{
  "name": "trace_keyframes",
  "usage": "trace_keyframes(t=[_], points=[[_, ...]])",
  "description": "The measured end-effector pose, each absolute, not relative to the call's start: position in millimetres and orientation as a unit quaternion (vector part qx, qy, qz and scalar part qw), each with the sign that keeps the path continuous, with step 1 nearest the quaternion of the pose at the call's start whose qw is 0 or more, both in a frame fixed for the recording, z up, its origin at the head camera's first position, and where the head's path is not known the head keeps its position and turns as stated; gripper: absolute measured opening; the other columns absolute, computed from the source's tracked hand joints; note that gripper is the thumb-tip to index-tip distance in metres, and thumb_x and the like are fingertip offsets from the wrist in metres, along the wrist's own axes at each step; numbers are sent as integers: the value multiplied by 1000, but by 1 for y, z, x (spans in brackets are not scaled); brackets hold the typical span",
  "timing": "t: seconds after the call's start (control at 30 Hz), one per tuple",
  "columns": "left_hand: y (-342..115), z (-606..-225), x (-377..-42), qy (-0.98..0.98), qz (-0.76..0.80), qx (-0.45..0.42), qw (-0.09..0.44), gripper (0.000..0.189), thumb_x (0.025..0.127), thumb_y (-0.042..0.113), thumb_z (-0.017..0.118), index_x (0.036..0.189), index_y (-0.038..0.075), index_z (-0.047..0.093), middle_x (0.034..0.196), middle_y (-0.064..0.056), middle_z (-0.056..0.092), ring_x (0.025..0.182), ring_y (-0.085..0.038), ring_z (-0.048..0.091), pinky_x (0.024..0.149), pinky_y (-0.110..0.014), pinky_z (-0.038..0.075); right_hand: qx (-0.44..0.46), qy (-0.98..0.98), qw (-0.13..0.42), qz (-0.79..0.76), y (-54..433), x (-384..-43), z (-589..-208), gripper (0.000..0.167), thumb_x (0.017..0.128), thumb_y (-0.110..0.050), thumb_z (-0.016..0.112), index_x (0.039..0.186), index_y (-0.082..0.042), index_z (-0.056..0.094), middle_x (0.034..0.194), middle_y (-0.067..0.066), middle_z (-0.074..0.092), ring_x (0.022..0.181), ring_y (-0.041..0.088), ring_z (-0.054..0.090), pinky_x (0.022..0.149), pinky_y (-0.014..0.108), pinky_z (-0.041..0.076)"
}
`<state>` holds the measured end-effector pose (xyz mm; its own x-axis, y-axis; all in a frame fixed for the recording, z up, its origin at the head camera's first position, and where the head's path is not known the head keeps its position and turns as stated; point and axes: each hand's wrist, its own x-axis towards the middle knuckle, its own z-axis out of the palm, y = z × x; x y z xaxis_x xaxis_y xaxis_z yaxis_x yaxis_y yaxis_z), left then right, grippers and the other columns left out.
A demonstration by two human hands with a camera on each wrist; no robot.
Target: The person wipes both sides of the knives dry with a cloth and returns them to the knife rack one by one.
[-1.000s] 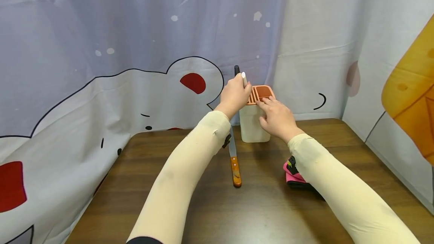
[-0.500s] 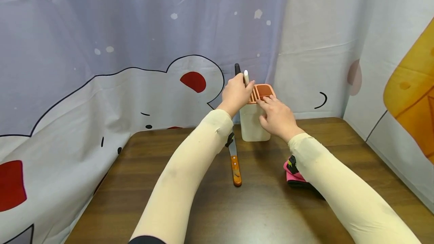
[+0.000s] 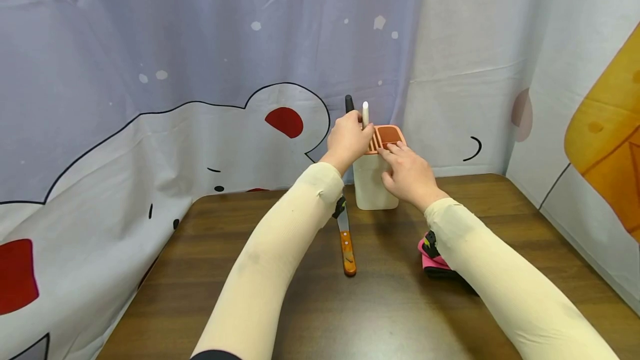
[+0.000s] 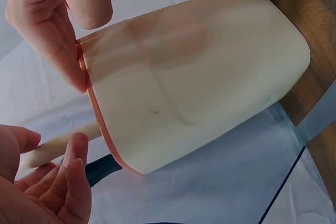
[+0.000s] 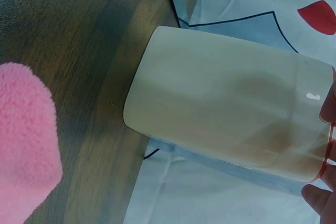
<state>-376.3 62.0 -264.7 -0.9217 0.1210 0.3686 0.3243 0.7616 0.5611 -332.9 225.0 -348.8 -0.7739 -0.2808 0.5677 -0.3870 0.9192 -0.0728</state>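
Observation:
A cream knife holder [image 3: 375, 185] with an orange slotted top stands upright at the back of the table. My left hand [image 3: 347, 136] is at its left side, thumb and fingers around a cream handle [image 4: 63, 145] that sticks up from the top. Whatever lies below that handle is hidden inside the holder. Right beside it rises a black handle [image 3: 349, 103], partly covered by the left fingers. My right hand [image 3: 410, 174] rests its extended fingers on the orange rim [image 5: 326, 166], at the holder's right side.
A knife with an orange-brown wooden handle [image 3: 348, 254] lies on the table [image 3: 240, 271] in front of the holder, its blade pointing back. A pink and black fuzzy cloth item [image 5: 26, 145] lies under the right forearm. A printed curtain [image 3: 200, 32] hangs behind.
The cream handle has tipped rightward to stand more upright, with the left hand shifting slightly right along with it. The right hand and the holder keep their places.

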Motion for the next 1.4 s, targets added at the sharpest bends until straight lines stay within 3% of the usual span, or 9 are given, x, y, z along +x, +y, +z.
trace_keyframes(t=[0.5,0.8,1.0,1.13,1.4], points=[[59,-263,-376,-924,-330,-116,155,23,103,38,59,115,19,64,102,2,72,79,-13,68,68,-32,56,180,-936,286,100,223,-335,-350,56,87,-18,61,141,-7,61,148,20,58,143,40,51,118,52,42],[62,-266,-377,-933,-299,-104,169,40,103,40,58,137,21,51,98,2,71,79,-17,70,71,-39,57,181,-935,287,102,222,-335,-352,56,87,-17,60,142,-7,61,148,20,58,143,39,50,118,52,43],[61,-266,-376,-936,-291,-95,176,48,102,38,60,144,21,45,99,0,71,76,-18,71,66,-38,57,184,-934,288,104,220,-336,-351,55,87,-17,61,141,-6,61,148,20,58,143,40,51,117,53,43],[57,-264,-375,-935,-295,-101,169,42,101,39,60,137,21,48,95,1,70,73,-17,69,63,-36,55,186,-937,279,103,222,-337,-349,56,87,-18,62,142,-7,61,148,21,58,143,40,50,117,54,43],[34,-260,-363,-928,-302,-140,168,26,99,45,55,109,21,59,87,1,66,72,-18,63,61,-34,49,198,-943,227,144,230,-335,-335,58,89,-19,61,147,-9,57,158,21,46,148,44,42,118,60,38]])
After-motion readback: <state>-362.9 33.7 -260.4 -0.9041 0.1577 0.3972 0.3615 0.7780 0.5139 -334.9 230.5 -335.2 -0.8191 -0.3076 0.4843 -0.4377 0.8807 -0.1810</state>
